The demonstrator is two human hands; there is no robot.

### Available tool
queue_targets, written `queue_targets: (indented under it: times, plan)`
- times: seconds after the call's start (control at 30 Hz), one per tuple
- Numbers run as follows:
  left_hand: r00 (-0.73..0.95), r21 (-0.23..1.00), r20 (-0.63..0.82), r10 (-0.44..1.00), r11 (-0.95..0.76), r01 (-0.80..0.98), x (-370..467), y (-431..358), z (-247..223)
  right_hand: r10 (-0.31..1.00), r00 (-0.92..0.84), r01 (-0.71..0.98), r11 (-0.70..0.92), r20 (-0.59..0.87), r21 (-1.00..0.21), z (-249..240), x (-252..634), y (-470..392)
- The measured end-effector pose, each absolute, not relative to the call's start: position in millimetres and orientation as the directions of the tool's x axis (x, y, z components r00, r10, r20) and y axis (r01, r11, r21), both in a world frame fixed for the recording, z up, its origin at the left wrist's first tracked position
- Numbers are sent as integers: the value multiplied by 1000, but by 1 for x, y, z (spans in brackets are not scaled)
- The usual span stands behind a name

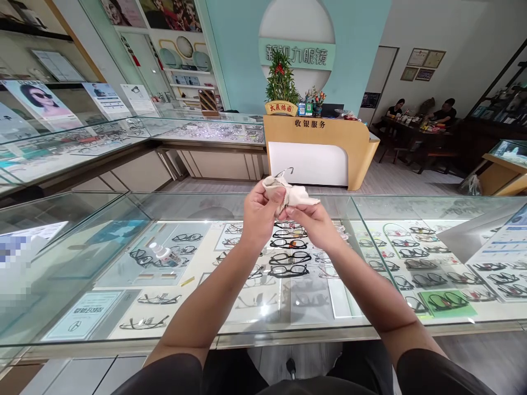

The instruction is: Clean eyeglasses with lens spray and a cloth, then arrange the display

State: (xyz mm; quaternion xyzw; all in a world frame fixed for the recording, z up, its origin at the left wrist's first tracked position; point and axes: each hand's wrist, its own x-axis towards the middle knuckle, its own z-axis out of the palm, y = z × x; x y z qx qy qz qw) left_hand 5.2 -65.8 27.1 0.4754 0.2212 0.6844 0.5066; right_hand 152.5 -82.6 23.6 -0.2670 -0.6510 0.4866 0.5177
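Observation:
A pale cloth (297, 196) is bunched between my two hands above the glass display case. My left hand (262, 211) grips its left part, thumb pressed on top, together with a pair of glasses mostly covered by the cloth. One thin dark temple (286, 171) of the glasses sticks up past the cloth. My right hand (315, 222) pinches the cloth's lower right side with thumb and fingers. The lenses are hidden in the folds.
Below my hands, the glass case (164, 198) holds rows of eyeglasses (289, 258). A small white bottle (161, 252) is at the left. Beyond stand a wooden cashier counter (358, 140) and more display cases. Two people sit at a table at the back right.

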Motion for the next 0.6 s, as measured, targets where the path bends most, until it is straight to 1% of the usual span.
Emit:
queue_targets:
  times: [0.07, 0.13, 0.3, 0.37, 0.5, 0.6]
  plan:
    - [-81, 762, 439, 895, -419, -494, 5, -64, 26, 842, -324, -136, 410, 432, -902, 24, 148, -85]
    - [-66, 753, 457, 887, -425, -501, 2, -62, 27, 844, -311, -140, 414, 437, -899, 26, 148, -86]
    - [114, 768, 493, 862, -370, -523, -7, -59, 32, 878, -226, -179, 387, 421, -904, 28, 161, -83]
    - [187, 781, 494, 849, -338, -525, -7, -59, 33, 882, -215, -223, 375, 420, -900, 27, 163, -81]
    - [225, 796, 434, 872, -255, -549, -3, -60, 28, 873, -255, -335, 324, 416, -885, 23, 160, -77]
    - [227, 813, 397, 890, -226, -536, -1, -59, 25, 879, -262, -343, 301, 399, -890, 21, 157, -76]
